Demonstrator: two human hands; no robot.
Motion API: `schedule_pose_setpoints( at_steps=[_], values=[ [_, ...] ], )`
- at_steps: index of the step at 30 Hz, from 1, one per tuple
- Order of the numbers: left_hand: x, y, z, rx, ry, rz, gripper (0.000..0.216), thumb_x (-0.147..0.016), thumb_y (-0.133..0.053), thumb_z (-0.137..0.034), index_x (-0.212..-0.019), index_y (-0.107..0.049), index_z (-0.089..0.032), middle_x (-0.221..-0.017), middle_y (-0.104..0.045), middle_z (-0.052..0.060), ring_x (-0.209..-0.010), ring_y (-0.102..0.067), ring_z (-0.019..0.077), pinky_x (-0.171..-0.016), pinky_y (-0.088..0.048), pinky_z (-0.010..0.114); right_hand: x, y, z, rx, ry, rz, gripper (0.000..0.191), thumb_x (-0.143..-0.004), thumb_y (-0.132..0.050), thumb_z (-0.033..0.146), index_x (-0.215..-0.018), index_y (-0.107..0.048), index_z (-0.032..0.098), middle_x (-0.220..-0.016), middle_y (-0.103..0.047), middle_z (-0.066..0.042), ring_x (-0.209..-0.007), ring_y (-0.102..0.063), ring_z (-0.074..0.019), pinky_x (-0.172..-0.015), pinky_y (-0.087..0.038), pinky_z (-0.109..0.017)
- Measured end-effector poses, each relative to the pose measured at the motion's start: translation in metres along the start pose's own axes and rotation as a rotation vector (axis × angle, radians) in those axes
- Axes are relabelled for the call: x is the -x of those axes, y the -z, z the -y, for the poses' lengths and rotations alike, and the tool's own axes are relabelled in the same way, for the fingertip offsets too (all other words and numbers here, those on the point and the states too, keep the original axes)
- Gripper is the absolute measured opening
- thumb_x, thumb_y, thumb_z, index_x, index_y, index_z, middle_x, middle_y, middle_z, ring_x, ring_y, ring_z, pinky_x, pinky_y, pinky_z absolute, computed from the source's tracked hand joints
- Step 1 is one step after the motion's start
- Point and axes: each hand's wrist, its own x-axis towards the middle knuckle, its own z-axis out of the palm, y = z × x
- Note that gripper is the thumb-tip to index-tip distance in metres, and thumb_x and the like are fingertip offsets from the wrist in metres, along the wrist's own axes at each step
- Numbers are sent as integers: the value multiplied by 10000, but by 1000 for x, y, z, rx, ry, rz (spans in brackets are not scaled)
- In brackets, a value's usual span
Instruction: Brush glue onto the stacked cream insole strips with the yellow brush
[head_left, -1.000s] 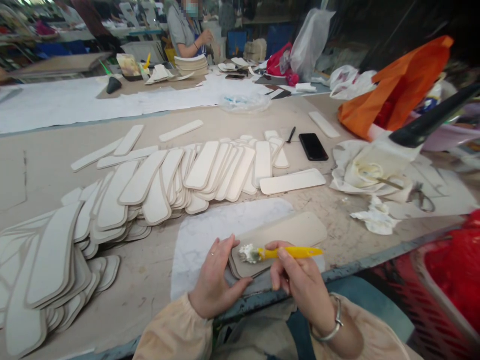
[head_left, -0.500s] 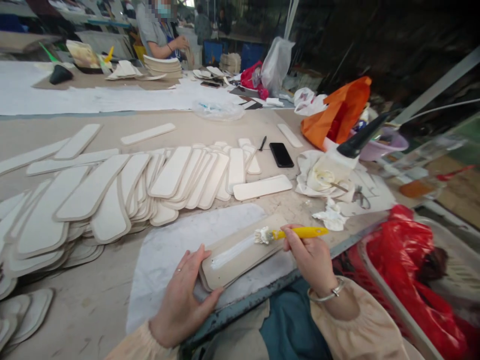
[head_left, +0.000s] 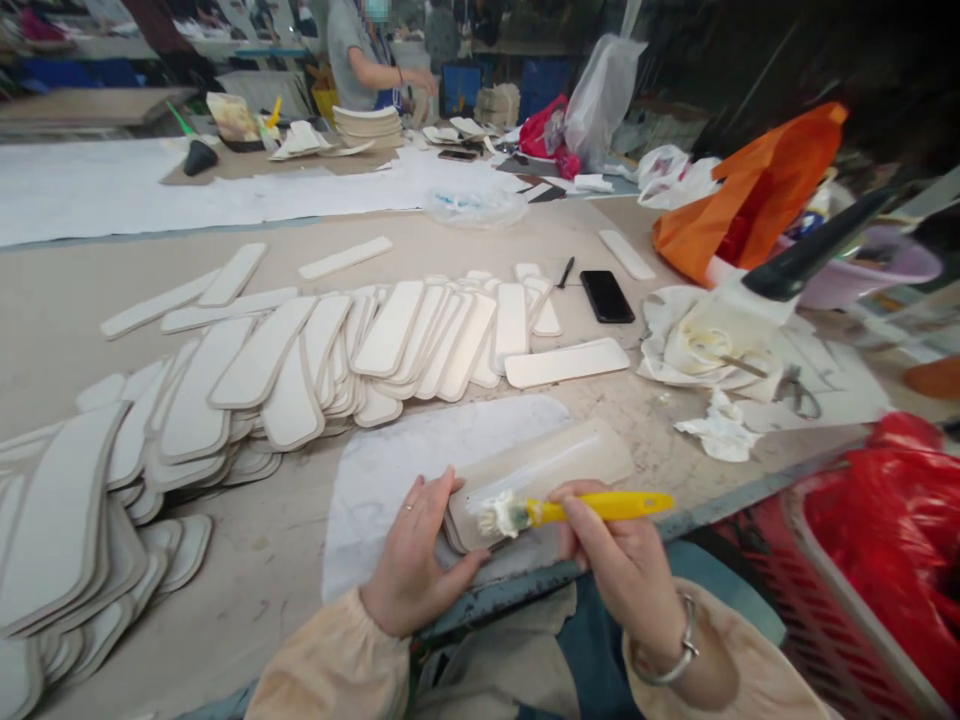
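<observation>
My right hand (head_left: pixel 619 555) grips a yellow-handled brush (head_left: pixel 600 508), its bristles thick with white paste and resting on the near left part of a beige oblong panel (head_left: pixel 562 470). A wet, shiny coat covers much of that panel. It lies on at least one more panel, over a white sheet (head_left: pixel 360 480). My left hand (head_left: pixel 420 560) steadies the panel's left end, fingertips at the far edge and thumb at the near corner. Beyond, a long overlapping row of white-faced oblong panels (head_left: pixel 259 355) spreads across the table.
At right stand a white container (head_left: pixel 712 335) with paste, crumpled paper (head_left: pixel 718 428), scissors (head_left: pixel 799 392) and an orange bag (head_left: pixel 750 215). A phone (head_left: pixel 606 297) lies beyond the panels. A basket (head_left: pixel 847 590) with a red bag (head_left: pixel 892 520) sits beside the table edge. Across the table, a person (head_left: pixel 367 65) works.
The brush has swept from the panel's middle to its near left part, and the wet coat has spread over more of the surface. The camera view has shifted left.
</observation>
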Motion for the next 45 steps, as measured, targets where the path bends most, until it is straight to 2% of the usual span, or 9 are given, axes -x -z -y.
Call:
schedule_pose_setpoints(
  at_steps=[3,6,14,21,26,32,39,42,45],
  values=[
    [-1,0,-1,9,5,-12,921,-770,-693,-352,-1494,-148,-184,-1271,-608,145,-1202,-568,286,-1109,-379,508,-2,-18,-5,52,2,124,421,-969,-450,378,-628,-605,186,-591,-582,-8,-547,-563,-125,-598,-454,-256],
    [-1,-1,-2,-2,2,-10,899,-768,-686,-329,-1487,-170,-172,-1264,-610,144,-1209,-560,284,-1110,-377,509,-11,-11,-11,177,38,92,505,-964,-447,374,-514,-578,188,-658,-626,-34,-699,-634,-150,-714,-465,-255],
    [2,-2,2,-60,-23,-21,810,-793,-659,-355,-1457,-247,-139,-1253,-616,146,-1236,-540,293,-1102,-397,504,-36,65,-25,492,28,-174,531,-933,-471,441,-468,-575,207,-646,-674,-32,-769,-685,-182,-742,-485,-257],
    [4,-11,14,-124,-79,-87,782,-801,-644,-428,-1441,-309,-129,-1241,-628,149,-1192,-570,319,-1052,-449,516,-37,110,-25,691,245,-397,373,-941,-499,358,-644,-643,184,-713,-712,-43,-597,-666,-153,-583,-497,-258],
    [5,-12,16,-151,-62,-100,754,-797,-640,-447,-1420,-349,-139,-1251,-626,146,-1183,-577,329,-999,-498,503,-30,91,-20,841,593,-342,143,-915,-554,187,-1046,-607,162,-859,-719,-64,-708,-676,-154,-668,-523,-260],
    [5,-12,15,-111,-60,-101,787,-794,-653,-421,-1447,-310,-146,-1228,-639,132,-1178,-585,316,-1028,-478,502,-18,40,-25,1100,682,-47,175,-925,-470,152,-1060,-574,112,-682,-636,-44,-603,-581,-166,-554,-448,-286],
    [5,-13,17,-15,-54,-115,857,-796,-657,-382,-1498,-219,-158,-1212,-641,144,-1095,-639,294,-1002,-500,499,6,-22,1,805,865,147,177,-952,-450,241,-904,-594,150,-535,-554,19,-447,-470,-129,-413,-326,-275],
    [7,-15,18,20,-30,-115,873,-797,-654,-363,-1508,-186,-167,-1222,-636,150,-1099,-639,299,-973,-520,502,9,-33,9,493,727,58,206,-968,-443,284,-871,-599,191,-574,-620,24,-475,-544,-97,-456,-389,-214],
    [8,-15,15,12,20,-80,903,-790,-664,-355,-1512,-153,-175,-1220,-639,148,-1123,-626,312,-935,-541,510,3,-31,8,191,330,61,188,-962,-461,280,-951,-623,186,-667,-672,7,-550,-618,-93,-533,-463,-173]
  ],
)
